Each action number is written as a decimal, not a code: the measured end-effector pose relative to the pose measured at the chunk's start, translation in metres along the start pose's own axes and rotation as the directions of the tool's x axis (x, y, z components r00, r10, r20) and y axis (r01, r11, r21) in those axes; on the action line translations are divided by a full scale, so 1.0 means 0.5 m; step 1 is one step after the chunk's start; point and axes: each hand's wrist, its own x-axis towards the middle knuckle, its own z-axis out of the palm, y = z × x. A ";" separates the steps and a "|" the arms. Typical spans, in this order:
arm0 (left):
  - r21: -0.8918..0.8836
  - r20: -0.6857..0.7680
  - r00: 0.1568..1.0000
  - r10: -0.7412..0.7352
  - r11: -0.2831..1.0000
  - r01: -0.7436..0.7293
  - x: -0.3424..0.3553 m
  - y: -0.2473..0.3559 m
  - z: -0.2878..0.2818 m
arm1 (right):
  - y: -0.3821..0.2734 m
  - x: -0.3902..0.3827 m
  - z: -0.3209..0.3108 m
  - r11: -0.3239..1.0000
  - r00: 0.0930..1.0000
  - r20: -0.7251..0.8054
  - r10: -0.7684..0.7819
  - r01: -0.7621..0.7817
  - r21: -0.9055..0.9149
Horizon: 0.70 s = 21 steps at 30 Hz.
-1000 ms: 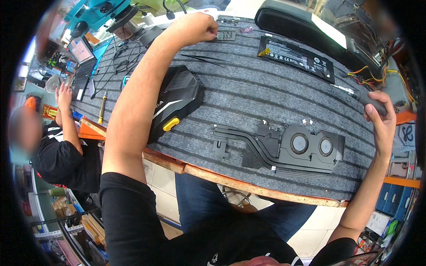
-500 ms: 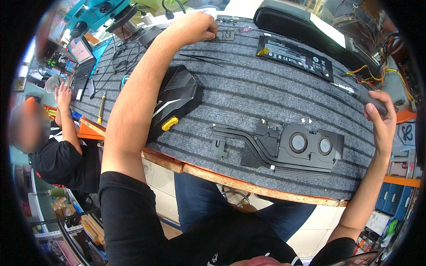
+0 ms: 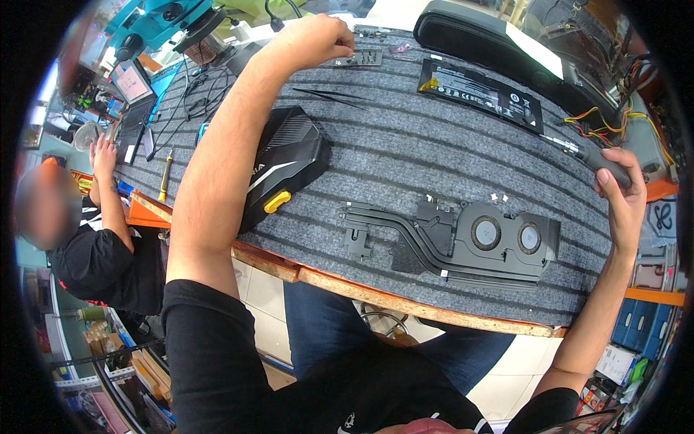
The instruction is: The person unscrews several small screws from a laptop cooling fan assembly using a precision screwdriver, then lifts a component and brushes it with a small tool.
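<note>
My left hand [image 3: 318, 42] reaches to the far edge of the mat, its fingers drawn together beside a small flat tray [image 3: 372, 58] with several tiny dark pieces on it. Whatever lies between those fingertips is hidden. Over at the right, my right hand [image 3: 626, 189] is closed around the dark grey handle of a screwdriver [image 3: 601, 163]. Its silver shaft points left, toward the end of a black laptop battery [image 3: 481, 94]. Nearer me lies a dark laptop cooling assembly [image 3: 463, 246] with two round fans and long heat pipes.
A black case with a yellow latch [image 3: 277, 202] sits under my left forearm. Black tweezers [image 3: 329, 95] lie beyond it. A long black speaker-like box [image 3: 506, 50] and coloured wires [image 3: 600, 126] border the far right. Another person [image 3: 101, 239] works at the left.
My left hand has lifted slightly, with the fingertips rising off the tray's left end and uncovering more of it. The right hand and screwdriver stay in place.
</note>
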 end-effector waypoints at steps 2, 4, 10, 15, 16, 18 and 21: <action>-0.012 -0.008 1.000 0.001 1.000 -0.001 0.000 -0.004 -0.001 | 0.001 0.001 -0.001 1.000 1.000 -0.002 -0.006 0.006 0.006; -0.006 0.028 1.000 0.008 1.000 -0.008 0.001 -0.002 0.003 | 0.005 0.000 -0.005 0.999 1.000 0.007 0.027 -0.027 0.019; -0.078 -0.011 0.995 0.102 0.992 -0.102 0.005 -0.001 0.009 | 0.010 -0.001 -0.003 1.000 1.000 -0.019 0.008 -0.008 -0.004; -0.092 0.015 0.999 0.046 0.995 -0.044 0.008 0.000 0.022 | 0.010 -0.001 -0.008 1.000 1.000 -0.003 0.000 0.000 -0.028; -0.085 0.020 0.999 0.031 0.996 -0.029 0.008 0.001 0.021 | 0.011 -0.001 -0.009 0.999 1.000 0.010 -0.005 0.006 -0.044; -0.083 0.034 0.999 0.026 0.996 -0.023 0.009 0.002 0.017 | 0.010 -0.001 -0.008 0.999 1.000 0.008 -0.008 0.008 -0.043; -0.077 0.045 0.999 0.019 0.997 -0.015 0.012 0.006 0.019 | 0.008 -0.002 -0.006 0.999 1.000 0.003 -0.005 0.006 -0.052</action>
